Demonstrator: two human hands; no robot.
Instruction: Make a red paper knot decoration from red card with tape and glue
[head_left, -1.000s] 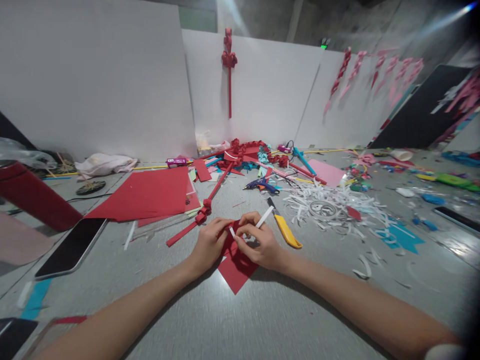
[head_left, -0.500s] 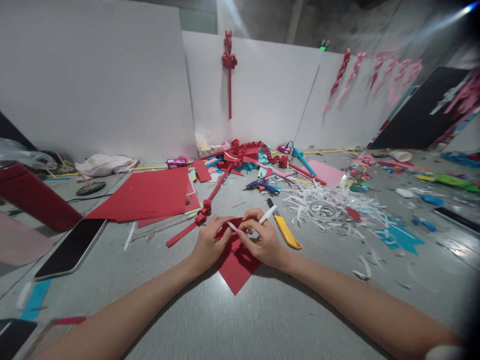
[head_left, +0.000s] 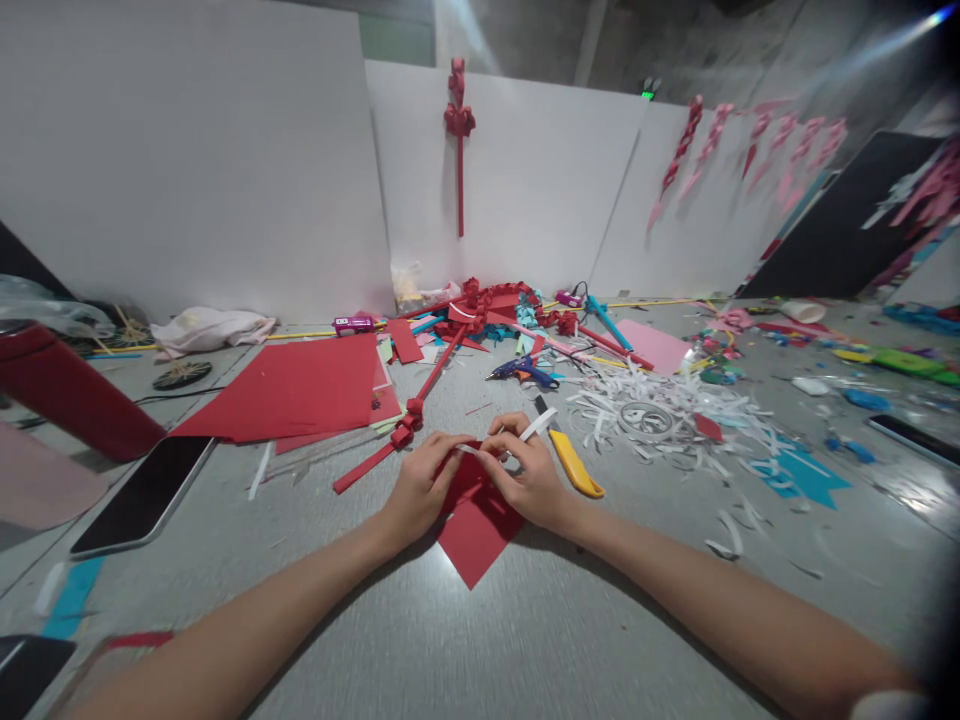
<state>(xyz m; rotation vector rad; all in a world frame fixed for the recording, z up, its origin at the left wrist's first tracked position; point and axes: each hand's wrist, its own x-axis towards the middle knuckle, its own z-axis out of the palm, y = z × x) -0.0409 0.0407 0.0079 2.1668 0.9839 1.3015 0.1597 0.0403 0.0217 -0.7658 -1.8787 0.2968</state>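
Observation:
A small red paper sheet (head_left: 474, 532) lies on the grey table in front of me. My left hand (head_left: 418, 490) rests on its left part, fingertips pinching at its top edge. My right hand (head_left: 526, 478) lies on its right part and holds a thin white strip (head_left: 538, 425) that sticks out up and to the right between the fingers. The fingertips of both hands meet at the sheet's upper corner, and what they pinch there is hidden.
A yellow utility knife (head_left: 570, 457) lies just right of my right hand. Behind are red paper sheets (head_left: 296, 388), a knotted red strip (head_left: 401, 425), a blue glue gun (head_left: 521, 370) and white paper shreds (head_left: 660, 410). A phone (head_left: 146, 492) and red bottle (head_left: 64, 395) sit left.
Both hands have shifted slightly up along the red sheet, and the white strip in my right hand has moved a little up and right. The sheet now lies flatter.

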